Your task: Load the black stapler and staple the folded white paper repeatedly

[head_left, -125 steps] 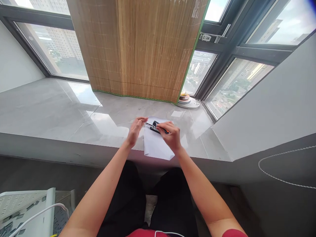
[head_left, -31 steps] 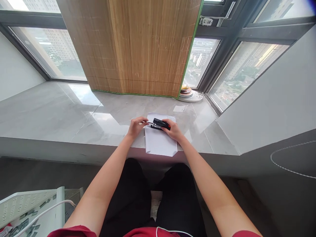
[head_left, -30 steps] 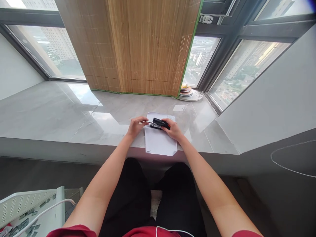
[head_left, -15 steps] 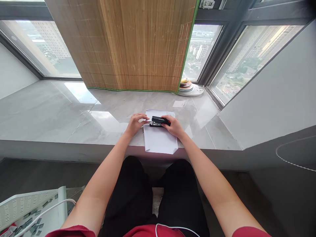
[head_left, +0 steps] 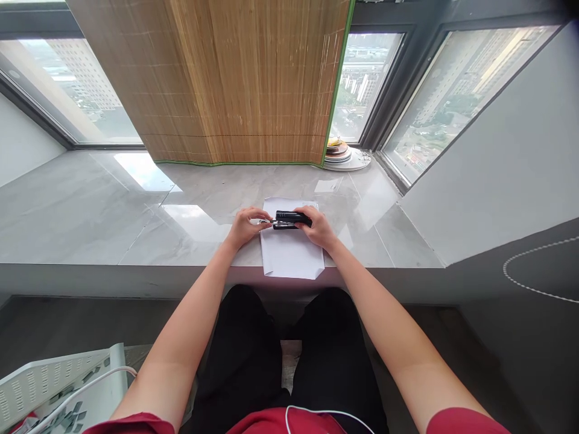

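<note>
A black stapler (head_left: 292, 218) lies sideways over white sheets of paper (head_left: 293, 253) on the grey stone sill. My right hand (head_left: 316, 226) is closed around its right end, with fingers on top and the thumb below. At the left end, the fingers of my left hand (head_left: 246, 226) pinch a thin silver metal piece (head_left: 270, 222) that sticks out of the stapler. Whether this piece is the stapler's own slide or something separate is too small to tell. The paper's front corners are bent, and its front edge hangs over the sill's edge.
A bamboo blind (head_left: 244, 84) hangs behind the paper. Stacked plates (head_left: 339, 155) stand by the window corner, and a small white slip (head_left: 328, 185) lies on the sill (head_left: 81, 211). A white perforated basket (head_left: 58, 374) with a white cable is at the lower left.
More of the silver piece shows between my left fingers and the stapler, and my left hand has drawn slightly leftward. My right hand keeps its hold. The camera view has shifted a little.
</note>
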Action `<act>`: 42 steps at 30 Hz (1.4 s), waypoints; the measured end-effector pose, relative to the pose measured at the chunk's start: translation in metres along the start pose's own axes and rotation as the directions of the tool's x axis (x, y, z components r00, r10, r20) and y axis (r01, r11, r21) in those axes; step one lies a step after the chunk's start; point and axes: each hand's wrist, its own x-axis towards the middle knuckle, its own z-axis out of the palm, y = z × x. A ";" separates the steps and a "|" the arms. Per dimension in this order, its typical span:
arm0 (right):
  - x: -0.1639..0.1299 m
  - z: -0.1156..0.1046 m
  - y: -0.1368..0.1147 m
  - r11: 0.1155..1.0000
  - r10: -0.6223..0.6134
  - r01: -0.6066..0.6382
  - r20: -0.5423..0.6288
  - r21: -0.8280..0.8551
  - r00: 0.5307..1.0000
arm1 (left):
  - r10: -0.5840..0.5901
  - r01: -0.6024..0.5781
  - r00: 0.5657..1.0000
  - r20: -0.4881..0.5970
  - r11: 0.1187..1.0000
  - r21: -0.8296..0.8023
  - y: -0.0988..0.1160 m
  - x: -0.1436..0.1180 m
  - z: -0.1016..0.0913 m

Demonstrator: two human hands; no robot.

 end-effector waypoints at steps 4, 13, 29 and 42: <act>0.000 -0.001 -0.001 1.000 -0.004 0.004 -0.017 0.004 1.000 | -0.009 0.008 1.000 -0.020 0.999 -0.044 0.002 0.000 0.001; 0.000 0.000 0.002 0.999 -0.035 0.036 -0.032 0.029 0.999 | -0.088 0.086 0.996 -0.025 0.994 -0.073 0.007 0.001 -0.002; -0.001 -0.004 0.000 0.996 -0.001 0.008 -0.087 0.086 0.996 | -0.108 0.107 0.994 -0.001 0.986 -0.124 0.015 0.002 -0.005; 0.000 -0.004 -0.001 0.992 0.016 -0.001 -0.121 0.127 0.993 | -0.123 0.121 0.992 -0.013 0.987 -0.102 0.011 0.001 -0.007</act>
